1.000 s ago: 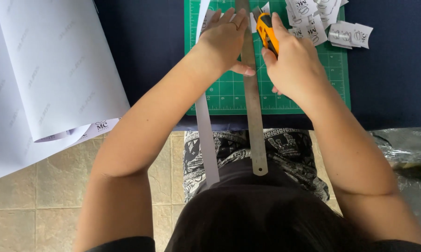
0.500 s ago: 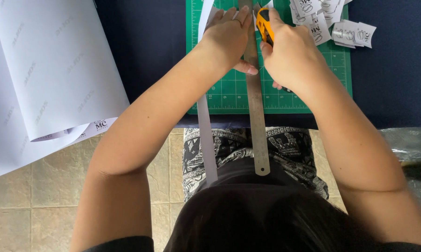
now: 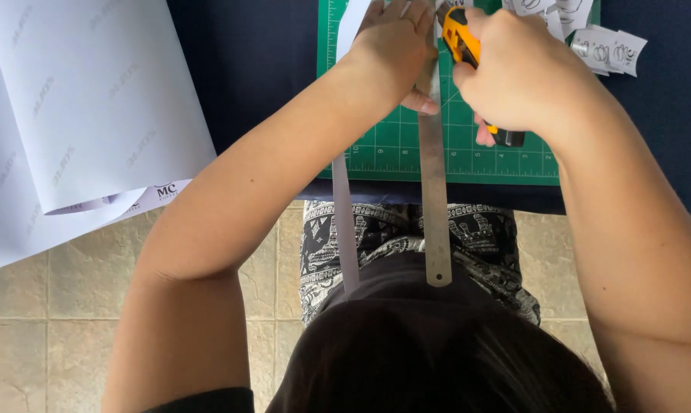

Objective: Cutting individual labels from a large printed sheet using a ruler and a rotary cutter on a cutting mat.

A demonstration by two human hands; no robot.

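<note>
Paper sheet: large white sheet (image 3: 78, 99) with faint repeated marks fills the upper left of the frame, curling over the desk edge above the tiled floor (image 3: 47, 306).
Desk: dark blue surface (image 3: 246, 69) runs across the top of the frame.
Cutting mat: green gridded mat (image 3: 391, 149) lies on the desk at top centre, its near edge close to the desk edge.
Ruler: long metal ruler (image 3: 436, 199) runs up and down the middle of the frame, its upper part flat on the mat, its lower end past the desk edge over the person's lap.
Paper strip: narrow white strip (image 3: 344, 222) lies just left of the ruler, roughly parallel to it, and hangs off the desk.
Left hand: left hand (image 3: 395, 42) rests palm down, fingers spread flat, pressing on the ruler and the strip's upper end; thumb touches the ruler's edge.
Right hand: right hand (image 3: 518, 69) has its grip closed round the knife, just right of the ruler.
Knife: yellow utility knife (image 3: 462, 42), black at its rear end, points toward the top of the frame beside the ruler's right edge.
Cut pieces: small printed paper pieces (image 3: 606, 47) lie at the upper right, by the mat's corner.
</note>
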